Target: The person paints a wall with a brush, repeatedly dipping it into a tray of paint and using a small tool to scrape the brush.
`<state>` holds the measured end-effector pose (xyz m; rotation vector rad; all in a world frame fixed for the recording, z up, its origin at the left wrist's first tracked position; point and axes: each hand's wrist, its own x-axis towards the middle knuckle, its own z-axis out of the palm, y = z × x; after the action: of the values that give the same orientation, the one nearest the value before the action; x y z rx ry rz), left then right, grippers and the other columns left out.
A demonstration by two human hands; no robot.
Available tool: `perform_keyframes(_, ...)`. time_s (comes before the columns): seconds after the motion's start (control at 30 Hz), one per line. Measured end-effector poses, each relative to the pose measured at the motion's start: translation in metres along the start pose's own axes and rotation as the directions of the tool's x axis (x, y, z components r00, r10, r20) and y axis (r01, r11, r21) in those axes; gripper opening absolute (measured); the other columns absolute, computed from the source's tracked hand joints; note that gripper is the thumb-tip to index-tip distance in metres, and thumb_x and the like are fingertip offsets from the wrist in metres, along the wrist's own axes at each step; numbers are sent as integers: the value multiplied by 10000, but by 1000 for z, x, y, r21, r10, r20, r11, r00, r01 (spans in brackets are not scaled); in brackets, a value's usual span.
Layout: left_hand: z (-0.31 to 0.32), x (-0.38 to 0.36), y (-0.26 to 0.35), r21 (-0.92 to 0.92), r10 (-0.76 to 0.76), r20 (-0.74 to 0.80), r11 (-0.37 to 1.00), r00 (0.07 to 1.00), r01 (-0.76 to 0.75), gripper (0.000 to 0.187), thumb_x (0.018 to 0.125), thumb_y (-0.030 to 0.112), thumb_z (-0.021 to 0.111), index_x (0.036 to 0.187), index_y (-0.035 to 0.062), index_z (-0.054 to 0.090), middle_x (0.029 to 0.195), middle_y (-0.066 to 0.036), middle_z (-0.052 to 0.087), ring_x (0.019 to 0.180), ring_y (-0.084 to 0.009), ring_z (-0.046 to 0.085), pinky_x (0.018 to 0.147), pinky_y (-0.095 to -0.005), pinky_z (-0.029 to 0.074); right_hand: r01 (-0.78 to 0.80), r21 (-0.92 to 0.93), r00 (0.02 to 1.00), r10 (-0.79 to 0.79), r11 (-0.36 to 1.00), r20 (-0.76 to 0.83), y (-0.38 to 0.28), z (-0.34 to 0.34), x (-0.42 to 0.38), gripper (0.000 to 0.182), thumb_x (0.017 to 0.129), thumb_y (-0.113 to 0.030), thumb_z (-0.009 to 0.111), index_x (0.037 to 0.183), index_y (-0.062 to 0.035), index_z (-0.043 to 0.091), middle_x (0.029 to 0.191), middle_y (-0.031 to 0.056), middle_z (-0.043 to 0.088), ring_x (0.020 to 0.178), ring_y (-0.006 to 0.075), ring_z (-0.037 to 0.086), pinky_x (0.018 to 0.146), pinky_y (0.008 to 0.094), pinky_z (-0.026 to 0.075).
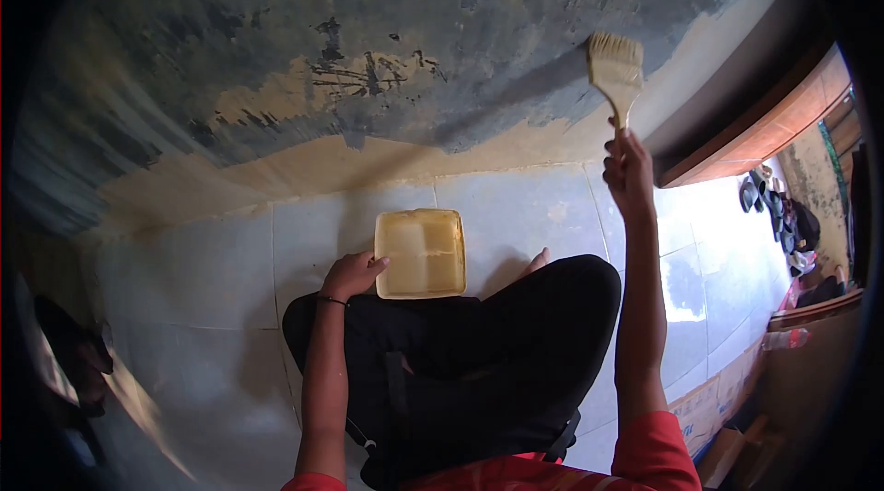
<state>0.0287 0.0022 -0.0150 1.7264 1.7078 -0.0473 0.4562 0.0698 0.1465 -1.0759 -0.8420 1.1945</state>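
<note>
Nearest the camera are the black trousers (460,371) of the seated person, legs folded, with a red sleeve (654,454) at the frame's lower edge. Just beyond the lap, a yellow square plastic tub (421,294) stands upright on the tiled floor (203,261), probably set there so that both hands can reach it. The left hand (350,275) closes on its left rim, thumb over the edge, likely to steady it. The tub holds a pale liquid, seemingly paint.

The right hand (629,173) is wrapped around the handle of a wide flat paintbrush (617,68), bristles upward at the patchy wall (276,31); holding it low on the handle probably extends the reach. Whether the bristle tips touch the wall, I cannot tell.

At the right, the cardboard (700,408) carries blue printing, too small and skewed to read. A clear bottle (787,338) has a red label, also unreadable. No brand shows legibly on the tub or brush.
</note>
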Motion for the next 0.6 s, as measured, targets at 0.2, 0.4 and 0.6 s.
perform_keyframes(0.2, -1, 3, 5, 33, -41, 15, 999, 999, 40, 532, 881, 524, 467, 978, 22, 615, 884, -207, 644, 860, -376, 611, 747, -423, 467, -182, 47, 981, 185, 982, -68, 52, -38, 0, 305, 963, -264, 485, 1196, -68, 510, 649, -41, 401, 409, 7, 302, 360, 165, 201)
perform_keyframes(0.4, 2, 11, 5, -3, -65, 46, 998, 997, 65, 560, 909, 533, 418, 981, 13, 612, 872, -202, 650, 857, -360, 622, 747, -407, 464, -186, -5, 983, 186, 983, 10, 72, -66, 6, 288, 961, -260, 491, 1171, -67, 523, 654, -45, 397, 416, 1, 274, 362, 173, 192)
perform_keyframes(0.6, 7, 21, 0, -44, -118, 72, 992, 990, 121, 558, 935, 516, 385, 1001, 12, 613, 866, -191, 653, 862, -347, 627, 756, -387, 463, -266, -1, 964, 266, 964, -9, 104, -91, 7, 288, 959, -260, 493, 1168, -67, 533, 658, -42, 410, 415, 5, 278, 360, 180, 196)
